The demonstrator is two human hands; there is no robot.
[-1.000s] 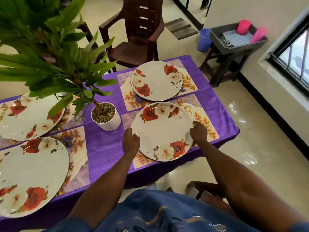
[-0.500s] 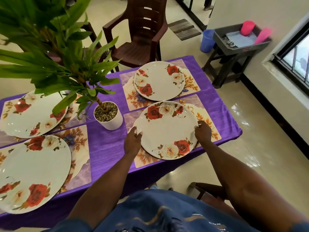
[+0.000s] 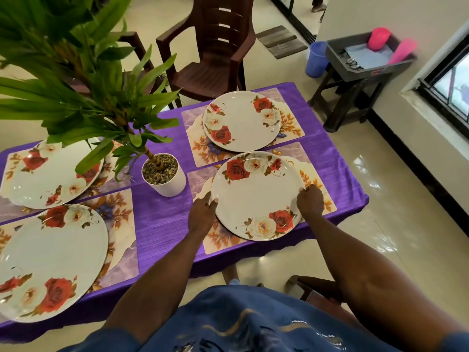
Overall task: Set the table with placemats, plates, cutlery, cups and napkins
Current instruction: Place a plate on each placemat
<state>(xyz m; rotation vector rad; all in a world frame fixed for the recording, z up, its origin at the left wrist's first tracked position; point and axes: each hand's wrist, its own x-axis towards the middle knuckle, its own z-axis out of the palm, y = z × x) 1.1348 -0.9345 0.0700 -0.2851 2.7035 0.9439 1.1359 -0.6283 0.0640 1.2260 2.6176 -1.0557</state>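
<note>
A white plate with red and cream roses (image 3: 256, 196) lies on a floral placemat (image 3: 319, 189) at the table's near right corner. My left hand (image 3: 203, 212) grips its left rim and my right hand (image 3: 310, 200) grips its right rim. Behind it a second rose plate (image 3: 241, 120) rests on its own placemat (image 3: 291, 125). Two more rose plates, the far-left plate (image 3: 48, 179) and the near-left plate (image 3: 48, 260), sit on placemats at the left. Pink cups (image 3: 378, 38), a blue napkin (image 3: 365, 55) and cutlery (image 3: 351, 63) lie in a grey tray (image 3: 355, 74) on a stool at the right.
A potted plant in a white pot (image 3: 165, 176) stands mid-table, its leaves spreading over the left half. The purple tablecloth (image 3: 162, 224) covers the table. A brown plastic chair (image 3: 215, 47) stands behind; a blue bin (image 3: 316, 59) sits on the floor beside the stool.
Both hands have kept hold of the near right plate, which has shifted slightly on its placemat. The view has drifted a little to the left.
</note>
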